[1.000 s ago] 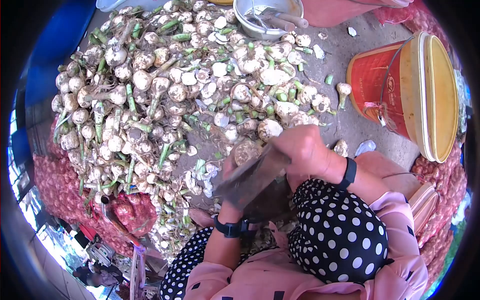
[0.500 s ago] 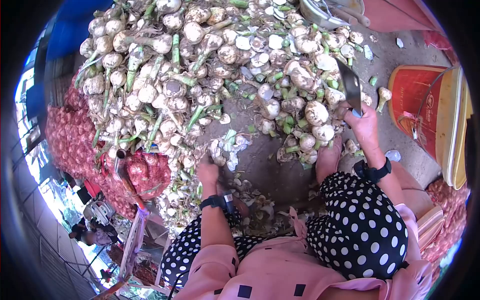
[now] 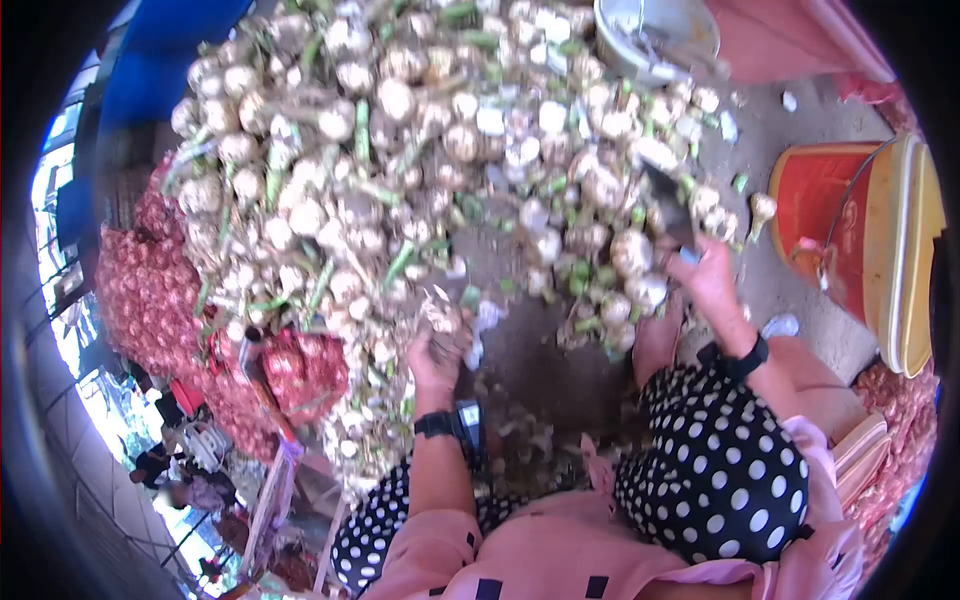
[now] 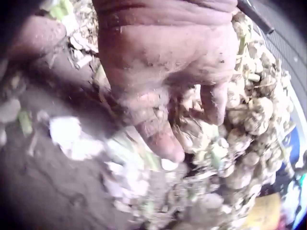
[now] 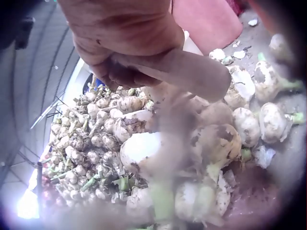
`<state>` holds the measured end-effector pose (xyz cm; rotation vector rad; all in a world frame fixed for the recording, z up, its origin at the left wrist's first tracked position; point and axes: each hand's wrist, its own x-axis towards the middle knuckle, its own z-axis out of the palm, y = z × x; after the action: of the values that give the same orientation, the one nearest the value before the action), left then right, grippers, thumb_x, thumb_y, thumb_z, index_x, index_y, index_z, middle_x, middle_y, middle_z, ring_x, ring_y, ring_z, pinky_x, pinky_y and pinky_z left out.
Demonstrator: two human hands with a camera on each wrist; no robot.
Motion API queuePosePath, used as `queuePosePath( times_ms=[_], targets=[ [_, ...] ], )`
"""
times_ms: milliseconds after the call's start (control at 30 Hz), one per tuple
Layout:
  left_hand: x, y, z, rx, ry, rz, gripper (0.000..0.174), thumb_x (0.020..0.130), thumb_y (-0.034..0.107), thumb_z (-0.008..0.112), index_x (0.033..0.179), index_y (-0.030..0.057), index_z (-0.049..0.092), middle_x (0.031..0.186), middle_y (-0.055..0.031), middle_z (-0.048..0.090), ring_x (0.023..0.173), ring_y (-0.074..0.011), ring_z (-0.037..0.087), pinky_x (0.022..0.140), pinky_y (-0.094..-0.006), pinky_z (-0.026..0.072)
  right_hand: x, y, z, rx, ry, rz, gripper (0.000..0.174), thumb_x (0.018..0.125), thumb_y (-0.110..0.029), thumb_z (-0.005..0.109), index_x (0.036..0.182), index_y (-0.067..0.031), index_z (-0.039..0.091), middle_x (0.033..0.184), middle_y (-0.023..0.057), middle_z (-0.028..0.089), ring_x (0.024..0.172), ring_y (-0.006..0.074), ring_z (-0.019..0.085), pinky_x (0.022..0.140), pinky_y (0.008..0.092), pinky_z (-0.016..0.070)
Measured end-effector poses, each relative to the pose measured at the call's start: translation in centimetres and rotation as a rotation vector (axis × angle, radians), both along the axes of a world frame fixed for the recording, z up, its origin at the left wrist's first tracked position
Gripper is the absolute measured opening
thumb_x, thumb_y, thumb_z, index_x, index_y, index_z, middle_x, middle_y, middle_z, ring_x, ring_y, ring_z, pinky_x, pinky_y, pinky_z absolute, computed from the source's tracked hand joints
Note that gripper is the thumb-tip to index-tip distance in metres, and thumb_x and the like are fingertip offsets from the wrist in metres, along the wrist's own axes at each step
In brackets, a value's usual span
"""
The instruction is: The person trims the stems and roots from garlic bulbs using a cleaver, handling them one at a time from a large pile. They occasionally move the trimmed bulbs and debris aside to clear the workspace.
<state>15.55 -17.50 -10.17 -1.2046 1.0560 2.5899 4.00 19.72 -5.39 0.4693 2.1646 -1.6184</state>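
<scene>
My left hand (image 3: 438, 360) is low at the near edge of the heap, its fingers curled round a pale, papery garlic bulb (image 4: 189, 134). The fingers partly hide that bulb. On the other side, my right hand (image 3: 712, 280) grips a cleaver by its pale, rounded handle (image 5: 196, 74). Its dark blade (image 3: 668, 200) points away from me, over the right part of the heap. Large dirt-streaked garlic bulbs (image 3: 632, 252) with cut green stems lie just beside the right hand. Loose white skins (image 3: 487, 318) lie right of the left hand.
A big heap of garlic bulbs (image 3: 300, 215) spreads across the ground ahead. A metal basin (image 3: 655, 45) stands at its far side, and a red and yellow bucket (image 3: 850, 230) to the right. Red net sacks (image 3: 150, 290) and a bent metal pipe (image 3: 262, 385) are at left.
A second ago both hands were together at a bulb and the cleaver; then they parted. The left hand moved to the heap's near edge and took a bulb; the right carried the cleaver rightward.
</scene>
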Motion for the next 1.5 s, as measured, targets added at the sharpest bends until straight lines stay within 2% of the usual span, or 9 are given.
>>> queuePosePath(
  times_ms=[200,400,700,833,967,1033,1200,1267,1500],
  targets=[
    [-14.0,6.6,6.3,0.110,0.202,-0.471,0.040,0.092,0.033,0.043,0.114,0.0015,0.053,0.095,-0.0143,0.062,0.082,-0.0252,0.060,0.068,-0.0345,0.0502,0.6,1.2,-0.4,0.141,0.189,0.123,0.015,0.072,-0.010,0.069,0.085,-0.0024,0.066,0.076,0.0084,0.065,0.069,0.0161,0.062,0.064,0.0291,0.0488],
    [-32.8,9.4,21.5,-0.313,0.579,-0.159,0.040,0.100,0.035,0.034,0.121,0.0025,0.043,0.099,-0.0128,0.061,0.082,-0.0210,0.062,0.063,-0.0300,0.0546,1.2,1.5,-0.8,0.085,0.206,0.057,0.014,0.070,-0.008,0.068,0.083,-0.0016,0.067,0.071,0.0091,0.065,0.062,0.0145,0.060,0.060,0.0283,0.0478],
    [-6.7,6.2,3.4,-0.643,-0.076,0.293,0.010,0.088,0.013,0.059,0.093,0.0046,0.057,0.066,-0.0036,0.055,0.050,-0.0113,0.049,0.046,-0.0224,0.0405,0.9,1.6,-0.6,0.049,0.043,0.046,0.011,0.073,-0.002,0.064,0.084,0.0000,0.066,0.071,0.0015,0.062,0.063,0.0094,0.056,0.059,0.0262,0.0462],
    [4.6,-2.9,-6.2,-0.887,-0.191,0.616,0.005,0.082,0.001,0.056,0.085,0.0055,0.058,0.067,-0.0037,0.056,0.052,-0.0116,0.051,0.045,-0.0263,0.0412,1.7,2.3,-2.2,0.087,0.135,0.086,0.009,0.075,-0.001,0.068,0.084,0.0000,0.066,0.076,0.0010,0.063,0.065,0.0079,0.056,0.061,0.0233,0.0456],
    [6.0,-9.8,-6.8,-1.059,-0.642,0.461,0.021,0.080,0.009,0.065,0.097,-0.0010,0.057,0.083,-0.0077,0.062,0.071,-0.0189,0.058,0.065,-0.0322,0.0474,1.4,0.8,-1.2,0.075,0.053,0.054,0.009,0.075,-0.002,0.068,0.084,0.0002,0.066,0.076,0.0022,0.064,0.069,0.0091,0.058,0.065,0.0242,0.0462],
    [7.8,-13.7,-12.1,-0.622,-0.599,0.455,0.040,0.075,0.010,0.071,0.108,-0.0052,0.054,0.097,-0.0139,0.063,0.082,-0.0252,0.059,0.072,-0.0367,0.0486,1.3,0.6,-1.2,0.078,0.053,0.038,0.011,0.073,-0.001,0.068,0.084,0.0010,0.066,0.076,0.0036,0.064,0.070,0.0100,0.058,0.065,0.0245,0.0461],
    [4.1,-10.3,-9.4,-0.894,-0.903,0.384,0.058,0.075,0.015,0.070,0.123,-0.0057,0.046,0.095,-0.0168,0.061,0.078,-0.0281,0.060,0.068,-0.0398,0.0503,1.5,0.9,-1.9,0.175,0.132,0.135,0.012,0.075,-0.002,0.066,0.086,0.0005,0.065,0.075,0.0022,0.063,0.065,0.0083,0.056,0.059,0.0231,0.0449],
    [5.9,-10.5,-10.5,-0.726,-0.648,0.497,0.066,0.073,0.008,0.067,0.130,-0.0043,0.038,0.101,-0.0156,0.059,0.086,-0.0269,0.059,0.075,-0.0369,0.0501,1.3,0.1,-1.3,0.171,0.141,0.168,0.010,0.077,-0.003,0.066,0.087,-0.0004,0.064,0.075,0.0000,0.063,0.061,0.0061,0.054,0.055,0.0216,0.0433],
    [2.2,5.2,-2.7,-0.788,-0.130,-0.208,0.060,0.070,-0.005,0.063,0.126,0.0024,0.042,0.112,-0.0092,0.055,0.101,-0.0193,0.055,0.090,-0.0318,0.0438,0.5,-2.4,0.8,0.160,0.424,0.539,0.019,0.067,-0.010,0.067,0.086,-0.0064,0.066,0.068,0.0102,0.063,0.059,0.0258,0.062,0.054,0.0331,0.0486]
  ],
)
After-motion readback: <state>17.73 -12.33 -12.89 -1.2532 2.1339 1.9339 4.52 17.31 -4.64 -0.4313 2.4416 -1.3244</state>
